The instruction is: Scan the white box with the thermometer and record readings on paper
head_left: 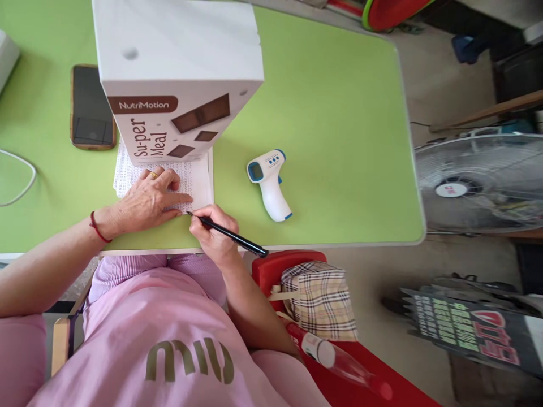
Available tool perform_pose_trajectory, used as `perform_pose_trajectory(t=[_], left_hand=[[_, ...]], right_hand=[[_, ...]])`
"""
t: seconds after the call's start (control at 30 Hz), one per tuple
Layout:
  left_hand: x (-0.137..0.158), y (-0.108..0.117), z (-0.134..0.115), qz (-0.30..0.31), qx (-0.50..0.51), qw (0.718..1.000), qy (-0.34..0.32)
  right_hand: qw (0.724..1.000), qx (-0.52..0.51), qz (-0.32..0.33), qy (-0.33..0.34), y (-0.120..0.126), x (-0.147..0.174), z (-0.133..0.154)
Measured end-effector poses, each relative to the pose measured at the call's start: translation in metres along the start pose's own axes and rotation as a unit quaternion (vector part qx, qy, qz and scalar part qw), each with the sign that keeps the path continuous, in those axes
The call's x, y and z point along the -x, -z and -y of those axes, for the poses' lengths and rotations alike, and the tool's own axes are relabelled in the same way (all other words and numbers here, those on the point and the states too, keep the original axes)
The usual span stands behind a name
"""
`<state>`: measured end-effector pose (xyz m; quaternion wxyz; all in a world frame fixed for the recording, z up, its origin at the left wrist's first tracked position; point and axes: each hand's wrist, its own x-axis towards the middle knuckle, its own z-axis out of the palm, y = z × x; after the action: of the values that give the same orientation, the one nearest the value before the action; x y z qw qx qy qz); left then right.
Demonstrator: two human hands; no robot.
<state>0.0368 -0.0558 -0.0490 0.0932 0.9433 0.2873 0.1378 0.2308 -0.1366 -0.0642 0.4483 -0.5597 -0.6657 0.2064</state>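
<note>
Black pen [235,236] in its fingers, my right hand [215,233] rests at the table's near edge, the pen tip touching or just above the paper's lower edge. My left hand [148,199] lies flat with fingers spread on the sheets of paper [202,183], which carry dense handwriting. Its index finger points toward the pen tip. A tall white box [182,45] marked "Su-per Meal" stands on the far part of the sheets and hides it. To the right of my right hand lies a white and blue infrared thermometer [271,183].
A phone [91,107] lies left of the box on the green table [339,141], with a white cable [31,175] further left. Right of my body, a red chair [360,367] holds a plaid bag [320,297] and a plastic bottle [335,359]. A fan [475,183] stands beyond the table's right edge.
</note>
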Motion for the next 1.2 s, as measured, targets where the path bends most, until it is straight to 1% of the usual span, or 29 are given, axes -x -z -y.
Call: perform_pose_trajectory(t=[0.2,0.37,0.5,0.63,0.77,0.93,1.1,1.2], left_hand=[[0.0000,0.0003,0.0001,-0.004,0.001,1.000,-0.005],[0.0000,0.0004,0.0001,-0.012,0.009,1.000,-0.004],[0.0001,0.0005,-0.0001,-0.010,0.004,1.000,-0.007],[0.0002,0.0003,0.0001,-0.014,0.000,1.000,-0.010],[0.0000,0.0008,0.0003,-0.010,0.005,1.000,-0.009],[0.0000,0.0012,0.0008,-0.008,0.005,1.000,-0.008],[0.0005,0.0002,0.0015,-0.012,0.010,1.000,-0.011],[0.0006,-0.0005,0.0018,-0.021,0.009,1.000,-0.014]], right_hand=[[1.000,-0.007,-0.004,0.027,0.0016,-0.0013,-0.0004],[1.000,0.005,-0.020,0.023,0.0011,-0.0012,-0.0015],[0.999,0.023,-0.019,0.015,0.0000,-0.0007,-0.0017],[0.999,0.018,-0.007,0.030,0.0005,-0.0009,-0.0017],[0.999,0.011,-0.012,0.038,0.0016,-0.0018,-0.0011],[0.999,0.007,-0.008,0.031,0.0018,-0.0019,-0.0010],[1.000,0.021,-0.017,0.013,0.0004,-0.0002,-0.0016],[1.000,0.008,-0.025,0.008,0.0009,0.0008,-0.0029]])
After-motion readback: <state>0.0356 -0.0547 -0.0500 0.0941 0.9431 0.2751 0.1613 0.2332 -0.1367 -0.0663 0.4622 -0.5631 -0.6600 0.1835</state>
